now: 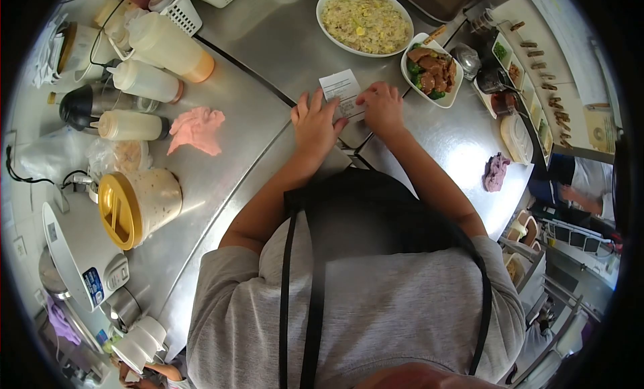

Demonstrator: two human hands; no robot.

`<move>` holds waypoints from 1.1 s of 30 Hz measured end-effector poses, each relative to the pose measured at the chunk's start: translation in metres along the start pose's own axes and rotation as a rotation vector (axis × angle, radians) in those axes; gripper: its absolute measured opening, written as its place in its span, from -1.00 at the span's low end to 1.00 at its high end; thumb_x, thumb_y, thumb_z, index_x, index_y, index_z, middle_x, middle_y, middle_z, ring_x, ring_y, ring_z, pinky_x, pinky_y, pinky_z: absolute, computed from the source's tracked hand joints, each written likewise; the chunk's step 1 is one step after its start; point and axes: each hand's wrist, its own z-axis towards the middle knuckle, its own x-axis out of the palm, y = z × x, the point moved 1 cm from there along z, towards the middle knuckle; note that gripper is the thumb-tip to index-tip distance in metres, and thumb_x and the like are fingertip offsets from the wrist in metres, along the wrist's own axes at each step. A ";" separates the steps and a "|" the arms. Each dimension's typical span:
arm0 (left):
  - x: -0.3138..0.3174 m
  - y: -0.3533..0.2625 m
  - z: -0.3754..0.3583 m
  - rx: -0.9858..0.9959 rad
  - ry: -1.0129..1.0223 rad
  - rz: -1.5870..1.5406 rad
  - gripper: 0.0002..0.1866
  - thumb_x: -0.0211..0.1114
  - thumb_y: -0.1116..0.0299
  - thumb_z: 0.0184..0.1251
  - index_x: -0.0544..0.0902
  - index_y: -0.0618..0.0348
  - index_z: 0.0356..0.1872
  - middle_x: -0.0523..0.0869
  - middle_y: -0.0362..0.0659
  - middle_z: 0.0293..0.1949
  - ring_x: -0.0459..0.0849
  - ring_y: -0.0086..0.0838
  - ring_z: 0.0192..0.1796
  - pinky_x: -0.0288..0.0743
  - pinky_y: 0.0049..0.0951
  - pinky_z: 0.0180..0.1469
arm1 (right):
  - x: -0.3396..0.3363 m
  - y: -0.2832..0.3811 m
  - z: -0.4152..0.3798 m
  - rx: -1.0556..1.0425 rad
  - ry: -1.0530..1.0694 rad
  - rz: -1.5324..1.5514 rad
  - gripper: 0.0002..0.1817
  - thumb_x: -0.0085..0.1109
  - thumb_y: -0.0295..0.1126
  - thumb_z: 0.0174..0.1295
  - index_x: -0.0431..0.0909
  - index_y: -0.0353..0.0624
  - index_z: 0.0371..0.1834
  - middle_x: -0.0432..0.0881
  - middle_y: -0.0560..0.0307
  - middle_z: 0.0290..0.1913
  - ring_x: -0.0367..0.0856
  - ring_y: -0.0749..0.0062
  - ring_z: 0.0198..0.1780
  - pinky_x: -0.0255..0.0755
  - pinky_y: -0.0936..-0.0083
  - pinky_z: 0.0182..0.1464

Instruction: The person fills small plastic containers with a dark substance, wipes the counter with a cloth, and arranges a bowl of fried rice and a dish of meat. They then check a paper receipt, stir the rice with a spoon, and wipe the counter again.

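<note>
A white printed receipt (343, 94) lies on the steel counter in front of me. My left hand (314, 124) rests at its left edge, fingers spread and the thumb near the lower corner. At the right edge, my right hand (382, 108) has its fingers bent together on the paper. Just beyond the hands stands an oval white dish of fried rice (365, 21) with bits of egg. Right of it is a square white bowl of sliced brown meat and broccoli (433, 74).
Squeeze bottles (144, 79), a pink cloth (196, 131) and a yellow-lidded tub (141, 208) stand on the left, with a scale (87, 261) nearer. A purple cloth (496, 172) and garnish trays (526, 94) are on the right. Another person (590, 188) is at far right.
</note>
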 end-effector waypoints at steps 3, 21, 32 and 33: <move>-0.001 -0.001 0.001 -0.001 0.003 0.000 -0.51 0.36 0.23 -0.22 0.54 -0.06 -0.11 0.33 -0.17 0.08 0.20 -0.11 0.12 0.03 -0.10 0.07 | 0.000 0.018 -0.004 -0.076 0.012 0.038 -0.88 0.05 -0.41 -0.11 0.54 0.15 -0.54 0.36 0.22 -0.20 0.28 0.22 -0.05 0.13 0.27 0.00; 0.000 -0.001 0.003 0.087 0.112 0.018 -0.64 0.28 0.28 -0.13 0.55 -0.03 -0.18 0.48 -0.18 -0.13 0.34 -0.20 0.01 0.18 -0.18 -0.02 | 0.010 -0.033 -0.011 -0.099 -0.270 0.263 -0.89 0.03 -0.53 -0.19 0.49 -0.05 -0.57 0.45 0.05 -0.33 0.37 0.10 -0.18 0.27 0.26 -0.14; -0.106 0.009 0.119 0.363 -0.173 -0.078 -0.65 0.05 0.61 -0.03 0.52 0.07 -0.16 0.51 -0.07 -0.41 0.54 -0.17 -0.39 0.44 -0.30 -0.36 | -0.005 -0.048 -0.017 -0.276 -0.306 0.413 -0.99 -0.06 -0.53 0.01 0.37 -0.20 -0.50 0.39 -0.10 -0.41 0.36 0.00 -0.32 0.27 0.23 -0.27; -0.139 0.002 0.146 0.410 -0.262 0.005 -0.66 0.04 0.59 -0.03 0.52 0.07 -0.16 0.50 -0.06 -0.42 0.53 -0.17 -0.41 0.44 -0.28 -0.37 | -0.014 -0.041 -0.018 -0.254 -0.326 0.446 -0.98 -0.05 -0.54 -0.01 0.38 -0.17 -0.50 0.39 -0.09 -0.41 0.37 0.01 -0.33 0.27 0.23 -0.28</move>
